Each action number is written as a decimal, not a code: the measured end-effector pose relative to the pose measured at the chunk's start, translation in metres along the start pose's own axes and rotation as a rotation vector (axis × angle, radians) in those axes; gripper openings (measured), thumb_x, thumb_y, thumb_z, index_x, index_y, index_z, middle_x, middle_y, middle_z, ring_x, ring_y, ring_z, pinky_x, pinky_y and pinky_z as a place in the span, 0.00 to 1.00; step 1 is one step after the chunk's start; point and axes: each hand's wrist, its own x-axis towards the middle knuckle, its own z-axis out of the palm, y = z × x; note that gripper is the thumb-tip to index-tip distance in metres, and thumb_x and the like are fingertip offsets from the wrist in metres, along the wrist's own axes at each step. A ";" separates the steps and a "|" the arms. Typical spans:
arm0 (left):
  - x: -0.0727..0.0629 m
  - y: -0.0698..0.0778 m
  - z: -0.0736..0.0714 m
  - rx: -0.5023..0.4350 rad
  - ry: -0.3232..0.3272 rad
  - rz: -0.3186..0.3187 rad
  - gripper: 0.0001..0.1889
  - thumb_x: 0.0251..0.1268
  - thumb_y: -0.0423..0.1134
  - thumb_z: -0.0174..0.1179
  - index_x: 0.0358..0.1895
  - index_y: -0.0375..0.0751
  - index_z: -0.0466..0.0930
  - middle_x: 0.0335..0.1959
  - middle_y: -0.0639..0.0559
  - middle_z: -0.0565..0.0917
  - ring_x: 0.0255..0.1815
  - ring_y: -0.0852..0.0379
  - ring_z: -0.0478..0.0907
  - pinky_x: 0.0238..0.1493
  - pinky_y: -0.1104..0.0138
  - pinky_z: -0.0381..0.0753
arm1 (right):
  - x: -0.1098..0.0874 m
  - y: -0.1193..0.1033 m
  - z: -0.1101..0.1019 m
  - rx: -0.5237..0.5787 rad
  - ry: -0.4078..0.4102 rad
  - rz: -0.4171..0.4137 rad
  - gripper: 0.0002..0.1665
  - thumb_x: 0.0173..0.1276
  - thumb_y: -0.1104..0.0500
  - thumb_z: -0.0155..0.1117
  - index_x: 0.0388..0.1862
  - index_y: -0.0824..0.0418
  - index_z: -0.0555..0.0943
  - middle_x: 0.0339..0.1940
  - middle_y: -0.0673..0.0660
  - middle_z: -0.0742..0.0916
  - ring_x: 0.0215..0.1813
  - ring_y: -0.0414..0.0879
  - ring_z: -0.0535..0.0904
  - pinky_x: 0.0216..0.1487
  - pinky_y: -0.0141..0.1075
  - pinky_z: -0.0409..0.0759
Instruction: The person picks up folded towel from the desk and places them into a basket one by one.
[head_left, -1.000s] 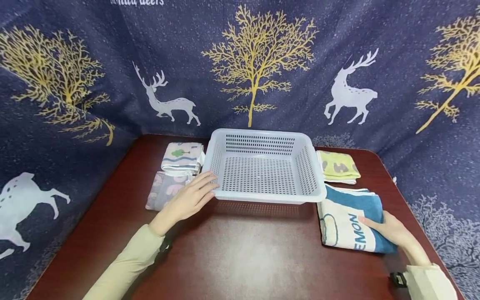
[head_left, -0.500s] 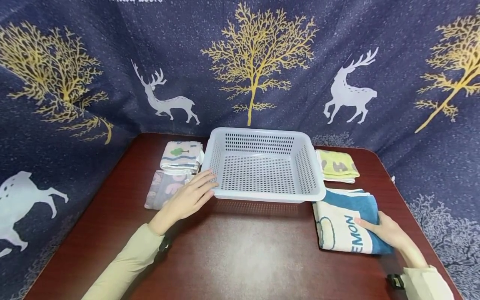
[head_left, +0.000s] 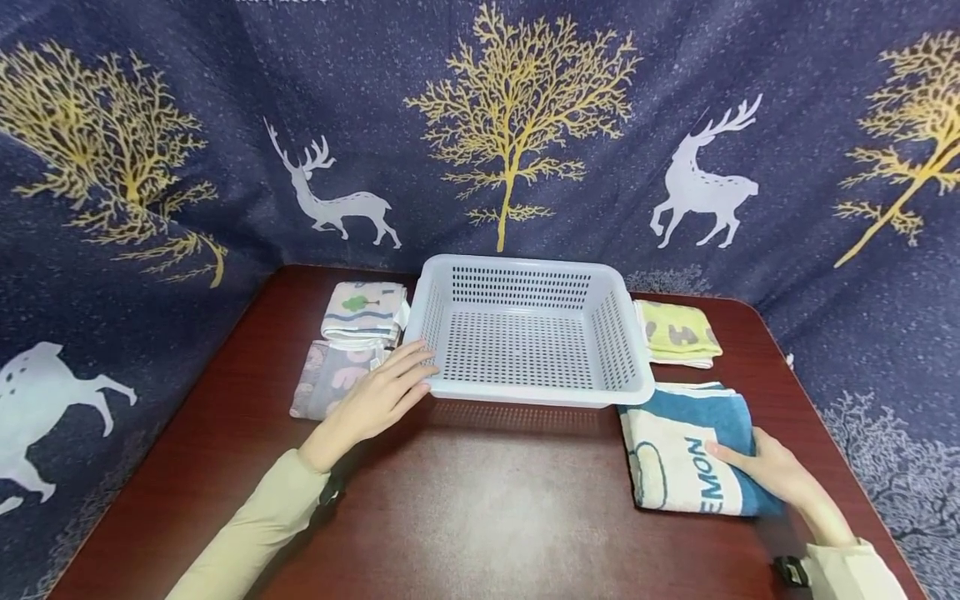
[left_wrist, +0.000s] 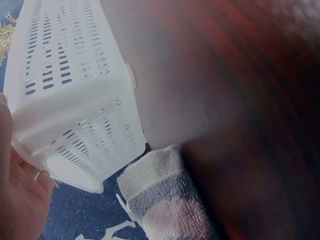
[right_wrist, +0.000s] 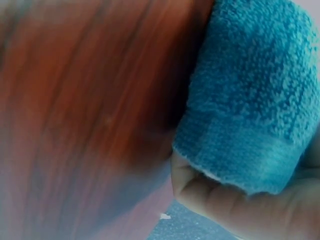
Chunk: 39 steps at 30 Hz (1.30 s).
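From where I stand, the person's right hand (head_left: 780, 471) has hold of the right edge of a folded blue-and-white towel (head_left: 675, 454), thumb pressed on top and fingers tucked under the fold. The towel is at the right side of the dark red table (head_left: 480, 508), its letters "EMON" showing beside the thumb; its far left corner comes close to a pale plastic basket (head_left: 525, 393), though I can't tell whether they touch. The left hand (head_left: 375, 396) rests on the basket's near left corner, its fingers loosely outstretched over the rim rather than clenched. That basket sits toward the back of the table, its slotted floor bare. Just left of it lie a grey towel with pinkish shapes (head_left: 330, 375) and, behind that, a folded towel with a green tree (head_left: 363, 310). A yellow towel (head_left: 682, 329) lies to its right. A dark blue hanging with deer and golden trees (head_left: 337, 75) rises behind everything.
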 end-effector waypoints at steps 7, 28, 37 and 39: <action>0.001 0.000 -0.001 0.007 0.010 0.003 0.15 0.69 0.40 0.56 0.54 0.37 0.81 0.60 0.41 0.79 0.70 0.43 0.67 0.67 0.51 0.68 | 0.000 -0.005 0.002 -0.031 -0.009 0.000 0.56 0.70 0.36 0.52 0.67 0.86 0.49 0.59 0.83 0.71 0.58 0.72 0.72 0.51 0.57 0.76; 0.000 -0.001 0.005 0.010 0.064 0.023 0.22 0.77 0.50 0.42 0.52 0.38 0.81 0.59 0.41 0.79 0.69 0.43 0.67 0.66 0.50 0.69 | -0.002 -0.013 0.003 -0.078 -0.020 -0.009 0.58 0.70 0.36 0.52 0.67 0.87 0.48 0.61 0.86 0.67 0.61 0.77 0.67 0.52 0.59 0.75; -0.001 -0.002 0.005 0.018 0.067 0.021 0.26 0.77 0.52 0.38 0.52 0.37 0.81 0.58 0.41 0.79 0.69 0.43 0.67 0.66 0.50 0.69 | -0.004 -0.015 0.008 -0.064 -0.008 -0.022 0.57 0.69 0.37 0.54 0.67 0.86 0.49 0.60 0.85 0.70 0.60 0.75 0.70 0.52 0.58 0.75; -0.001 -0.001 0.006 0.018 0.065 0.020 0.26 0.77 0.52 0.38 0.52 0.37 0.81 0.58 0.41 0.79 0.69 0.43 0.67 0.67 0.50 0.69 | -0.004 -0.015 0.008 -0.066 -0.010 -0.021 0.57 0.70 0.37 0.54 0.67 0.87 0.48 0.61 0.85 0.68 0.61 0.76 0.68 0.53 0.59 0.75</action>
